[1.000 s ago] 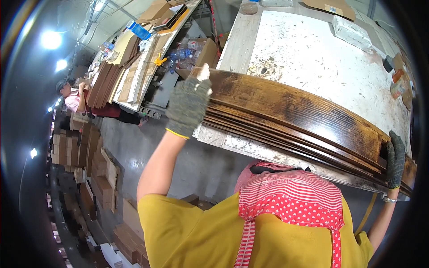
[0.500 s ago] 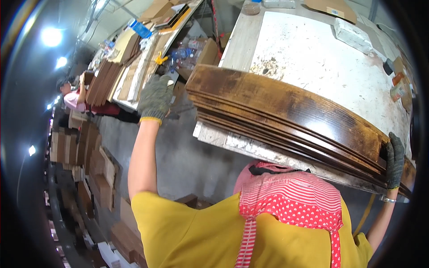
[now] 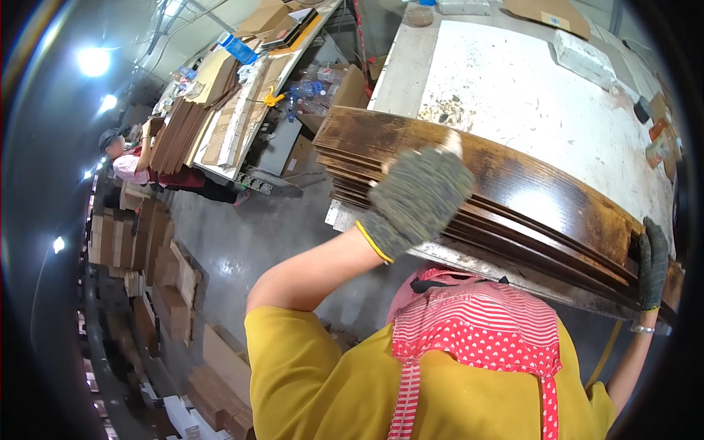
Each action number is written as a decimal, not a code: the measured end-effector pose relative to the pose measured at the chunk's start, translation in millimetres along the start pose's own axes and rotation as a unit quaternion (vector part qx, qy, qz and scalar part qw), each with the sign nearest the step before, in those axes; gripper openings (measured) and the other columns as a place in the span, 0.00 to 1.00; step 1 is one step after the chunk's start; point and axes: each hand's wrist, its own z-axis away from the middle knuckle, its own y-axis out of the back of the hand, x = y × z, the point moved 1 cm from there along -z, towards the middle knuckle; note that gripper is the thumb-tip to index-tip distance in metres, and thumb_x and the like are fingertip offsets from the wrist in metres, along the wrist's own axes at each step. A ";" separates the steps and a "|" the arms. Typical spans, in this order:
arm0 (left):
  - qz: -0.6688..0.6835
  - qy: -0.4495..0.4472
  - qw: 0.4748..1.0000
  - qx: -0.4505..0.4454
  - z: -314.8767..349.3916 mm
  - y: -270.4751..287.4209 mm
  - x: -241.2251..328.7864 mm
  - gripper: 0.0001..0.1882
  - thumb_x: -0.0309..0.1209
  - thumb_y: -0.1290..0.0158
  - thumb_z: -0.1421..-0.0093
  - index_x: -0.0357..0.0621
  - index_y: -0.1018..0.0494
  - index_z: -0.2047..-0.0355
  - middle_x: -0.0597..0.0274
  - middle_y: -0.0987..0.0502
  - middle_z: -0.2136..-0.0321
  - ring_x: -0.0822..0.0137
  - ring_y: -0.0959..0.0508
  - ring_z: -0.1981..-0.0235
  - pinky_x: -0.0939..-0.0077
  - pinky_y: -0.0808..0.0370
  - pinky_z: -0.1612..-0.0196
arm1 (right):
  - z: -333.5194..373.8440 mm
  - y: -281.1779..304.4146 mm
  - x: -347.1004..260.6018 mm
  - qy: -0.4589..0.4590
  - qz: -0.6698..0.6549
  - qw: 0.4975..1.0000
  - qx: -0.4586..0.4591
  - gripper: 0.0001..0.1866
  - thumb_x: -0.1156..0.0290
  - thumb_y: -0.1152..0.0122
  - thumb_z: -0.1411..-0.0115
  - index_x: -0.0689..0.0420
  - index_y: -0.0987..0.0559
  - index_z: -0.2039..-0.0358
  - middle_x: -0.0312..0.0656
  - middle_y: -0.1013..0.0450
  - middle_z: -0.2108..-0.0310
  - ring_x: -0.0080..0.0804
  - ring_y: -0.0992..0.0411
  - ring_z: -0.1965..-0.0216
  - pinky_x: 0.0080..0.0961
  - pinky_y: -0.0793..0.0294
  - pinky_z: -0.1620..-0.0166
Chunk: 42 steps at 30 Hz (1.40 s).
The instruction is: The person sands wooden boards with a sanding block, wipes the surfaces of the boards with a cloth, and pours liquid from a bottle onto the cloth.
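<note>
A stack of long, glossy dark-brown wooden boards (image 3: 543, 180) lies across the near edge of a white-topped table (image 3: 506, 81). My left hand (image 3: 422, 198), in a grey-green knitted glove with a yellow cuff, is over the left half of the top board. Its fingers look curled, and a pale tip, blurred, sticks out at their front; whether that is a fingertip or something held, I cannot tell. At the stack's right end my right hand (image 3: 651, 264), gloved alike, grips the end of the top board, its thumb hidden.
A white block (image 3: 583, 59) and cardboard (image 3: 546, 16) sit on the table's far side. A second table (image 3: 220, 139) with brown boards stands at the left, a person (image 3: 132, 161) beside it. Plastic bottles (image 3: 304, 92) lie between the tables. Cartons (image 3: 176, 293) stand at lower left.
My left hand has swung right, from beside the stack to over the top board. My right hand stays at the right end. The boards keep their place on the table.
</note>
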 end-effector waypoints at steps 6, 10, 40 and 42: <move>0.091 0.144 0.985 0.005 18.6 -44.2 -90.2 0.13 0.38 0.51 0.38 0.48 0.22 0.61 0.57 0.21 0.63 0.58 0.22 0.62 0.60 0.27 0.56 | 0.8 1.8 -6.7 0.016 0.013 1.000 -0.008 0.19 0.71 0.49 0.32 0.60 0.29 0.41 0.44 0.31 0.41 0.35 0.36 0.40 0.30 0.37 0.36; -0.079 0.242 0.951 -0.173 60.0 -60.3 -158.7 0.15 0.42 0.55 0.36 0.48 0.25 0.57 0.54 0.22 0.57 0.53 0.23 0.57 0.59 0.26 0.56 | 4.4 9.4 -13.6 0.019 0.008 1.000 -0.019 0.19 0.71 0.49 0.32 0.60 0.29 0.41 0.44 0.31 0.42 0.35 0.36 0.40 0.31 0.38 0.36; 0.038 0.233 0.882 -0.407 40.9 -68.2 -205.6 0.20 0.31 0.52 0.38 0.44 0.31 0.46 0.58 0.29 0.46 0.57 0.29 0.43 0.61 0.30 0.43 | -1.7 6.5 -21.6 0.019 0.043 0.999 -0.002 0.18 0.71 0.49 0.32 0.59 0.27 0.43 0.43 0.30 0.42 0.37 0.37 0.39 0.32 0.42 0.34; 0.089 0.340 0.906 -0.235 32.0 -57.9 -195.4 0.18 0.30 0.51 0.39 0.44 0.29 0.49 0.57 0.30 0.47 0.55 0.29 0.44 0.62 0.31 0.42 | -1.3 3.8 -23.8 0.025 0.087 0.996 -0.013 0.18 0.71 0.49 0.32 0.59 0.27 0.43 0.43 0.30 0.42 0.36 0.37 0.39 0.32 0.42 0.34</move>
